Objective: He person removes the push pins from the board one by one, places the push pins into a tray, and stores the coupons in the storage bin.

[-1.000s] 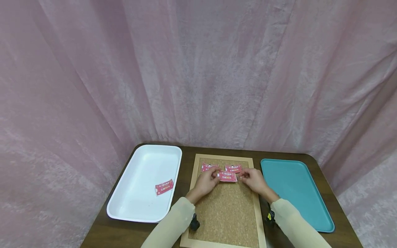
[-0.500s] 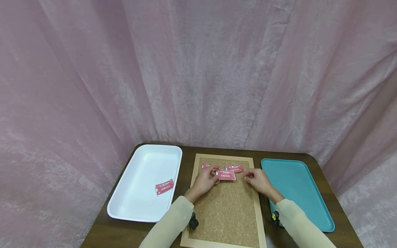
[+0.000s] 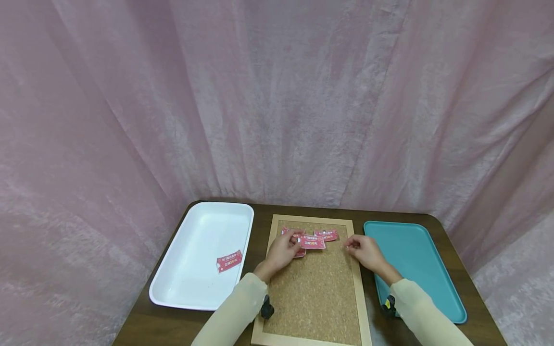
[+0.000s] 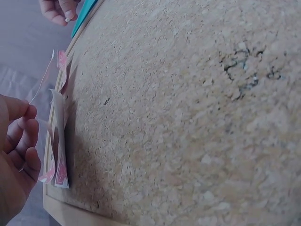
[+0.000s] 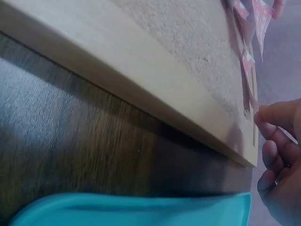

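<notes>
My left hand [image 3: 282,250] pinches a red printed coupon [image 3: 312,241] by its left end, above the upper part of a corkboard [image 3: 320,298]. The left wrist view shows this coupon [image 4: 43,77] nearly edge-on, lifted off the cork. Beneath it and the hand, another coupon [image 3: 300,253] on the board is partly hidden. A coupon at the upper left [image 3: 285,230] is mostly covered by my fingers; one at the upper right [image 3: 327,235] shows more fully. My right hand [image 3: 365,252], near the board's right frame, pinches a tiny whitish thing [image 4: 67,20], too small to identify.
Left of the board stands a white tray [image 3: 195,259] with one loose coupon [image 3: 229,261] in it. A teal tray [image 3: 415,269] lies on the right. All rest on a dark wooden table [image 3: 469,307], with a pink curtain [image 3: 277,105] behind.
The held coupon has moved slightly left and up with my left hand, exposing more of the coupon beneath. My right hand has drawn away to the right, from beside the held coupon.
</notes>
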Tool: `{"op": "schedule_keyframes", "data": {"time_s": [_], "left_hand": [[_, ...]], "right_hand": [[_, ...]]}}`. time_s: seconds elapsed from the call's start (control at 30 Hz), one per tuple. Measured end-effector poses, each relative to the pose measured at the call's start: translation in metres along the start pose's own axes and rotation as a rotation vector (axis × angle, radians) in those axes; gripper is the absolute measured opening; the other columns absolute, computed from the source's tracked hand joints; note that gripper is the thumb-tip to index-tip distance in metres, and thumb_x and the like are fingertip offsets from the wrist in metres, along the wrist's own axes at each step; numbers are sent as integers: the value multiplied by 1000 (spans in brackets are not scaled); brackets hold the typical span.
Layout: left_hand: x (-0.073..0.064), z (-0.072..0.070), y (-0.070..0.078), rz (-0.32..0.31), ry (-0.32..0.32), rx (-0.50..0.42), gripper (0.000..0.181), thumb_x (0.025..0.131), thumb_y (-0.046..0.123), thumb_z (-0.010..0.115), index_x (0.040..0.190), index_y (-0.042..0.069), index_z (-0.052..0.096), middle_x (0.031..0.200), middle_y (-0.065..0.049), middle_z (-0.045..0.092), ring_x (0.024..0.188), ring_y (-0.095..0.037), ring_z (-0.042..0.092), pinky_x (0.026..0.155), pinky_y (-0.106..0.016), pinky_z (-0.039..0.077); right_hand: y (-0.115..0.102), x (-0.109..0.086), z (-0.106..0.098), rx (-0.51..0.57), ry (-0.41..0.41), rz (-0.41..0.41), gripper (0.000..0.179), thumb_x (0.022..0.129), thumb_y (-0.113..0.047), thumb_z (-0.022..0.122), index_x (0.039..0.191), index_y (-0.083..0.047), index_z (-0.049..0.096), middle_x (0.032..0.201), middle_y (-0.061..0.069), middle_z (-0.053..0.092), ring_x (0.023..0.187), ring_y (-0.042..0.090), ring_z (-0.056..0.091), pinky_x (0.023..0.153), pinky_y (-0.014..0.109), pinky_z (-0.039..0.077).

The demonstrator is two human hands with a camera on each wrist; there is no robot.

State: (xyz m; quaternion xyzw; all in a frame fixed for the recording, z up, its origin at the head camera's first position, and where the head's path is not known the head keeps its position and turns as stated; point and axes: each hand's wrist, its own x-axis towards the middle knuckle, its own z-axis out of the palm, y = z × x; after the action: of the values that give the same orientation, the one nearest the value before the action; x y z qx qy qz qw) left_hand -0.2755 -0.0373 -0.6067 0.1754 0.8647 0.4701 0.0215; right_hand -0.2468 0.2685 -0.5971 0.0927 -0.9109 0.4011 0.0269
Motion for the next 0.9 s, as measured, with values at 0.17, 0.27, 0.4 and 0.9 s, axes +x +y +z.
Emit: {"op": "schedule_keyframes", "data": {"time_s": [0.17, 0.27, 0.4, 0.9], "left_hand": [[-2, -3, 1, 0, 10, -10, 40, 98, 6, 70, 138, 9, 66, 89, 2, 69, 68, -2, 59, 57, -22, 49], [-2, -6, 3, 3, 12, 3, 41, 97, 4, 70, 137, 7, 66, 87, 2, 69, 65, -1, 59, 57, -21, 48], [-3, -8, 5, -1, 9, 16, 41, 98, 4, 69, 139, 8, 66, 87, 2, 69, 66, -1, 59, 58, -20, 48], [-4, -10, -3, 15, 32, 21, 39, 99, 6, 69, 138, 9, 66, 89, 2, 68, 68, -2, 58, 59, -21, 48]], "right_hand": [[4, -3, -5, 11, -4, 10, 6, 94, 5, 70, 98, 2, 74, 86, 8, 72, 74, 13, 58, 65, 26, 49], [7, -4, -8, 11, -13, 14, 7, 95, 5, 68, 99, 2, 73, 86, 8, 70, 74, 15, 57, 64, 27, 48], [9, -6, -11, 15, -14, 32, 5, 97, 1, 69, 100, 5, 70, 86, 8, 69, 76, 16, 57, 65, 27, 49], [16, -12, -20, 2, -2, 51, 6, 97, 0, 70, 99, 5, 68, 85, 6, 66, 73, 14, 53, 64, 26, 44]]}}
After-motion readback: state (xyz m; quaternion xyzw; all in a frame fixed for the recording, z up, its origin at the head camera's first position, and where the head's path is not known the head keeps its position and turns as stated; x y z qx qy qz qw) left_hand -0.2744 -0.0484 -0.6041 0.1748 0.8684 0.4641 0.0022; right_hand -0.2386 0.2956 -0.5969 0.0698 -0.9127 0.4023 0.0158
